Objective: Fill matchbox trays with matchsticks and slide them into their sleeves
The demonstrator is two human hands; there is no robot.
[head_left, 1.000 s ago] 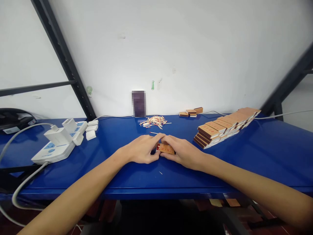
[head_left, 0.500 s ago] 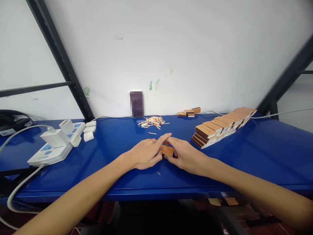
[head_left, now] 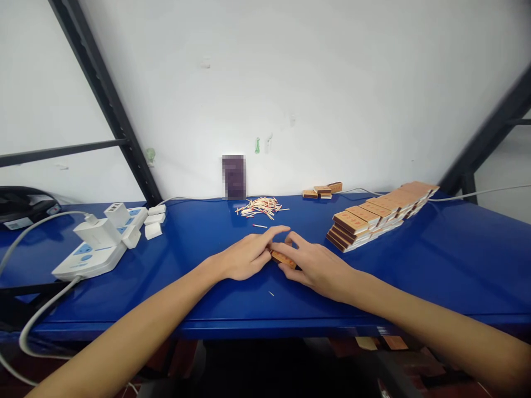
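Note:
Both hands meet at one matchbox (head_left: 284, 259) near the middle of the blue table. My left hand (head_left: 249, 255) closes on its left end, thumb and fingers hiding that end. My right hand (head_left: 312, 261) grips the other side, with its thumb along the near edge and fingers over the top. The matchbox lies tilted, its tan printed face partly visible. Just beyond the hands a single match (head_left: 259, 225) lies on the table. Farther back is a loose heap of matches (head_left: 260, 207) with red heads.
Stacked matchboxes (head_left: 365, 216) run along the right. A few more matchboxes (head_left: 322, 190) lie by the wall. At left stands a power strip (head_left: 89, 260) with chargers and white cables. A broken matchstick (head_left: 271, 294) lies near the front edge of the table (head_left: 232, 326).
The matchbox has turned so its right end points more toward me. My right fingers have bent and shifted over its top. The left hand stays at its left end.

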